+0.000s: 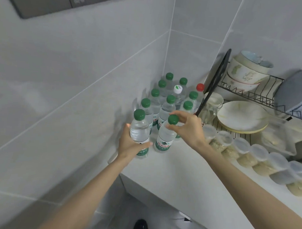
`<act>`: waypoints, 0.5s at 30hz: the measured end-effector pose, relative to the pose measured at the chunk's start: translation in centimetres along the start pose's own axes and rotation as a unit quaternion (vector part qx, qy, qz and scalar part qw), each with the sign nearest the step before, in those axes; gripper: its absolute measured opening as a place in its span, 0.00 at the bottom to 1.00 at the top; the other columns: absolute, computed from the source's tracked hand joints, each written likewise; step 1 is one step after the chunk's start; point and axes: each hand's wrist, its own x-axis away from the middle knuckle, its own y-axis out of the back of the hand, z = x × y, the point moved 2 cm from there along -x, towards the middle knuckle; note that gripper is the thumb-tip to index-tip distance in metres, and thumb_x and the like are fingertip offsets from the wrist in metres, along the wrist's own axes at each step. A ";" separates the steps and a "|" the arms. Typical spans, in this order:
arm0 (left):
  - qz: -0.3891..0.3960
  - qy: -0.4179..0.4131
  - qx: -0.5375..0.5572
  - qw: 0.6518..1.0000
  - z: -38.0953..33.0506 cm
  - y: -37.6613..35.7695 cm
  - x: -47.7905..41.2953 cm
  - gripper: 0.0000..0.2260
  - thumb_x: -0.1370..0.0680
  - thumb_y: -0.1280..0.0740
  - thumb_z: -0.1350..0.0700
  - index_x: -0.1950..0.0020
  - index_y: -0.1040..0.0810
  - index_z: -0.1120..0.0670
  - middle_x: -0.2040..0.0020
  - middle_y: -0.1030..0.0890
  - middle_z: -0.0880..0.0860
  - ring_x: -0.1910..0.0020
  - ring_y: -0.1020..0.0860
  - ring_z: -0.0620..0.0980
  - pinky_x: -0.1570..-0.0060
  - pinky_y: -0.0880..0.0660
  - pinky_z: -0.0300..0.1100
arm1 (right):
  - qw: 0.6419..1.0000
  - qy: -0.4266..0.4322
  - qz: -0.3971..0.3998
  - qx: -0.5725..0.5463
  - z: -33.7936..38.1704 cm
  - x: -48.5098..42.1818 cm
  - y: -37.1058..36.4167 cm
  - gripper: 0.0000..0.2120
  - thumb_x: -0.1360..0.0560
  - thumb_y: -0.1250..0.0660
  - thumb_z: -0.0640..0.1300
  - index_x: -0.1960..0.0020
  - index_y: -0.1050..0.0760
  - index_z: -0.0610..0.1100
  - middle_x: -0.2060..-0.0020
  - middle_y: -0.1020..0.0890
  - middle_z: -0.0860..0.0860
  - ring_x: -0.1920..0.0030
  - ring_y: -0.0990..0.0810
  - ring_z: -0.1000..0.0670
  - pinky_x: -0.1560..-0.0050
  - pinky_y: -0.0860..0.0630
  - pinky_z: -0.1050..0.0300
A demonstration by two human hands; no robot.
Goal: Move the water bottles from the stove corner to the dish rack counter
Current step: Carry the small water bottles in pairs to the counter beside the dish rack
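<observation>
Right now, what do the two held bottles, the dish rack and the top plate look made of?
Left bottle, in the left hand grip, and right bottle, pinched by the right hand: clear glossy plastic, water visible through it. Dish rack: thin black wire, likely coated metal. Plate: white, soft sheen, probably glazed ceramic, possibly melamine.

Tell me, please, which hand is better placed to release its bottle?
Probably the right hand: its fingers pinch the neck of the right bottle, apparently standing on the counter; the left hand wraps the left bottle.
</observation>
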 end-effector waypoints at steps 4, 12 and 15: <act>0.014 0.003 0.004 1.000 0.8 -0.1 -1.0 0.30 0.44 0.17 0.61 0.55 0.34 0.49 0.58 0.23 0.46 0.59 0.23 0.45 0.59 0.25 0.36 | 1.000 0.002 -0.017 0.000 -0.3 -1.7 -1.7 0.16 0.33 0.23 0.39 0.47 0.20 0.46 0.55 0.17 0.56 0.50 0.18 0.57 0.50 0.30 0.79; 0.045 0.008 0.020 0.999 1.8 -0.4 -1.6 0.29 0.42 0.20 0.67 0.53 0.33 0.48 0.56 0.24 0.46 0.60 0.25 0.38 0.63 0.28 0.26 | 0.999 0.027 -0.008 0.023 0.1 -4.0 -3.4 0.15 0.33 0.24 0.40 0.47 0.20 0.46 0.54 0.16 0.53 0.51 0.19 0.56 0.46 0.28 0.75; 0.057 0.010 0.023 0.998 2.3 -0.6 -1.3 0.30 0.41 0.20 0.67 0.52 0.33 0.47 0.54 0.23 0.47 0.59 0.24 0.41 0.61 0.27 0.28 | 0.999 0.038 0.000 0.029 0.1 -4.3 -3.2 0.18 0.33 0.23 0.41 0.44 0.21 0.45 0.51 0.16 0.52 0.50 0.20 0.57 0.48 0.32 0.80</act>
